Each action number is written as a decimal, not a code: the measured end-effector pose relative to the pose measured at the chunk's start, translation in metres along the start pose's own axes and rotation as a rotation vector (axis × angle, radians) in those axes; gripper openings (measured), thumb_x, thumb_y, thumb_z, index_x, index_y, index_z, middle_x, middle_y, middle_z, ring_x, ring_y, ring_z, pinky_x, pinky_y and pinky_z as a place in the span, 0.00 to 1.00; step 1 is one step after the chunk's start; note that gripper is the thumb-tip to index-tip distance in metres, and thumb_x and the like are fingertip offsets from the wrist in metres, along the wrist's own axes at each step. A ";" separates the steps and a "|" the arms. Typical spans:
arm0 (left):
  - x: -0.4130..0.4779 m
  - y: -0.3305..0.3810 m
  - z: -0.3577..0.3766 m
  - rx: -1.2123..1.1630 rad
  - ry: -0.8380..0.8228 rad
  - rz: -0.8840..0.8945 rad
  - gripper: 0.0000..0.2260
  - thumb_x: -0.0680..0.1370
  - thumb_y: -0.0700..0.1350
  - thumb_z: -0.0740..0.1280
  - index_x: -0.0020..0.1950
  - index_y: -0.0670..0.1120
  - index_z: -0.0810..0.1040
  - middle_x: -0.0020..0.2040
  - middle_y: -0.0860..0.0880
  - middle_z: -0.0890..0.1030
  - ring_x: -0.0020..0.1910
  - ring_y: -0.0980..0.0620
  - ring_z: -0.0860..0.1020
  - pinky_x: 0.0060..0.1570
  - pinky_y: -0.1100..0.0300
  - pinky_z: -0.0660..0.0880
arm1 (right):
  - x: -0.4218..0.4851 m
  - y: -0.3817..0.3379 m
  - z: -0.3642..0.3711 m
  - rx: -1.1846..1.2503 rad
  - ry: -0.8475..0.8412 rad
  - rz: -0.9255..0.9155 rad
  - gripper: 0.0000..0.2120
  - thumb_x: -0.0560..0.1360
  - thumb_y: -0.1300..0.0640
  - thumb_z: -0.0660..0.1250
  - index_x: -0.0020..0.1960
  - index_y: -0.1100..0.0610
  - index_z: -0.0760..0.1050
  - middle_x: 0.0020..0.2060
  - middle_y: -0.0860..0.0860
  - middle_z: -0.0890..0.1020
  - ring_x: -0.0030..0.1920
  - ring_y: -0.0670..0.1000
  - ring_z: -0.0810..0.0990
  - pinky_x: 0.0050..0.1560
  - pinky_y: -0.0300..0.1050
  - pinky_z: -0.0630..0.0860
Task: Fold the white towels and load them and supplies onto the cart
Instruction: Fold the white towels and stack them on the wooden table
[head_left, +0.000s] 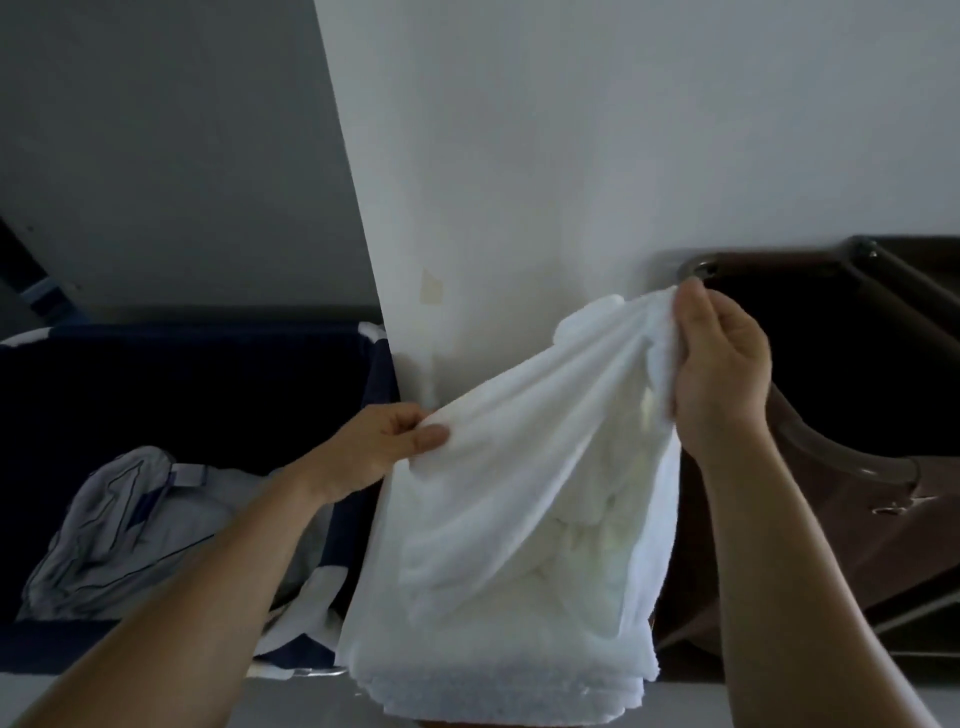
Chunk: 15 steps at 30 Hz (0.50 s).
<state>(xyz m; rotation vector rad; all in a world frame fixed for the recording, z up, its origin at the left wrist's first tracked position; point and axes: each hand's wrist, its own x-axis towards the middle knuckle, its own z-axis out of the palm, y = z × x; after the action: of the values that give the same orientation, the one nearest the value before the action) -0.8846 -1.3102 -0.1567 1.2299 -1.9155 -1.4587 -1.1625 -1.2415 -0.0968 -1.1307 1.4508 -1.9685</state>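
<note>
Two bare forearms (779, 571) reached up from the bottom of the frame, nearest the lens, with the towel's lower hem hanging between them. Behind everything, a plain white wall (571, 130) filled the upper centre and right.

Next in size, the thick white terry towel (519, 519) hung in the middle of the frame. It was stretched on a slant from centre left up to centre right, and its bulk drooped in bunched folds to the bottom edge. It rested on nothing visible and was not yet folded.

A navy fabric hamper (182, 374) occupied the left. A dark brown fabric bag (857, 545) on a metal frame stood at the right; whether it belonged to the cart could not be told. A crumpled grey cloth with dark piping (119, 530) lay in the hamper at lower left.

The right hand (722, 364), higher at centre right, was clamped on a gathered wad of the towel's top edge, fingers curled around it. The left hand (384, 441), lower at centre, pinched the same edge between thumb and fingers.

The towel looked soft, limp and fairly light, with a grippy pile unlikely to slip. It would sag wherever unsupported, so the corners of the top edge seemed better holds than the bunched middle.
</note>
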 end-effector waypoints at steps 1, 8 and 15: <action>-0.002 0.003 -0.007 0.010 0.058 0.029 0.16 0.73 0.54 0.69 0.45 0.40 0.81 0.40 0.49 0.84 0.42 0.47 0.82 0.47 0.59 0.80 | 0.006 0.005 -0.007 -0.130 0.032 -0.016 0.21 0.78 0.45 0.61 0.28 0.50 0.63 0.23 0.43 0.64 0.26 0.43 0.62 0.27 0.39 0.61; -0.006 0.081 -0.015 0.359 0.262 0.478 0.15 0.78 0.58 0.67 0.41 0.47 0.79 0.35 0.47 0.79 0.32 0.55 0.75 0.31 0.62 0.72 | -0.023 0.017 0.032 -0.309 -0.458 -0.062 0.17 0.78 0.53 0.63 0.31 0.54 0.75 0.66 0.38 0.73 0.55 0.33 0.77 0.49 0.31 0.69; -0.011 0.045 -0.016 0.210 0.026 0.253 0.15 0.75 0.58 0.71 0.48 0.46 0.83 0.44 0.44 0.84 0.44 0.46 0.83 0.45 0.52 0.80 | -0.040 0.000 0.067 -0.277 -0.557 -0.014 0.21 0.82 0.53 0.63 0.33 0.60 0.68 0.27 0.46 0.70 0.31 0.46 0.69 0.35 0.45 0.67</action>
<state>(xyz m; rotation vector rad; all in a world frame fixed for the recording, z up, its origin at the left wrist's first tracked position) -0.8846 -1.3071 -0.1076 1.0396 -2.1598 -1.1314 -1.0851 -1.2495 -0.1028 -1.6470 1.4195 -1.3209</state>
